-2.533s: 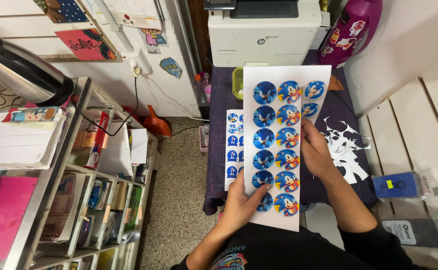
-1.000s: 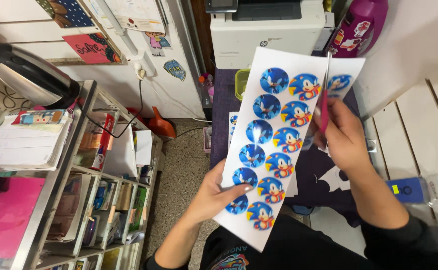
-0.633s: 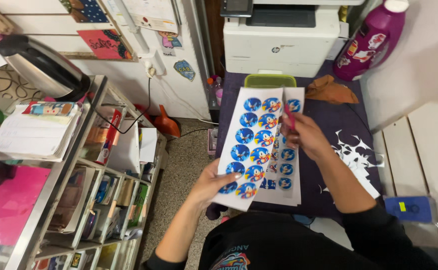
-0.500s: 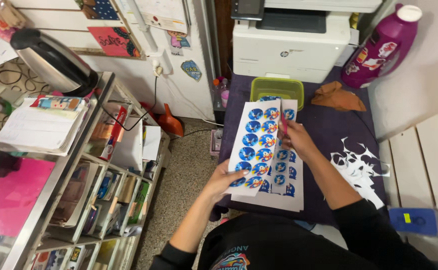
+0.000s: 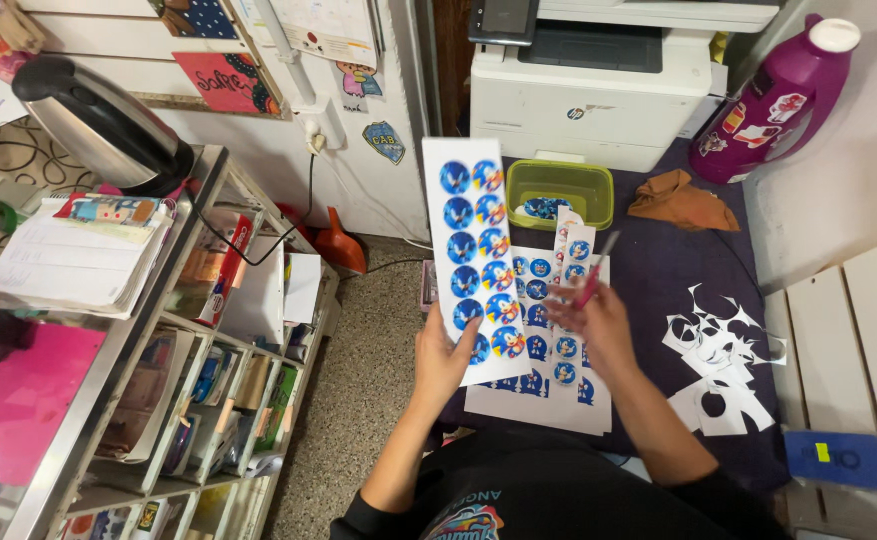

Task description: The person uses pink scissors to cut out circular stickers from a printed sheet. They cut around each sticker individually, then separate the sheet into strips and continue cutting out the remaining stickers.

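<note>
Holding a sticker sheet [image 5: 478, 260] upright in closed left fingers [image 5: 442, 352]; gripping pink scissors [image 5: 594, 272] in closed right fingers [image 5: 588, 312], just beside.

right hand [image 5: 590, 312] blurred, scissors [image 5: 594, 270] indistinct

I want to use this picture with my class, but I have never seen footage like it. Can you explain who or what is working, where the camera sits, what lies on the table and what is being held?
No machine here: a person works with two bare hands. The single camera sits on their head, looking down. The left hand holds up a strip of round blue stickers. The right hand has its grip on pink-handled scissors, though that hand is blurred. Below lies a dark cloth-covered table with another sticker sheet, white paper offcuts, a green tub, a printer and a purple bottle.
</note>
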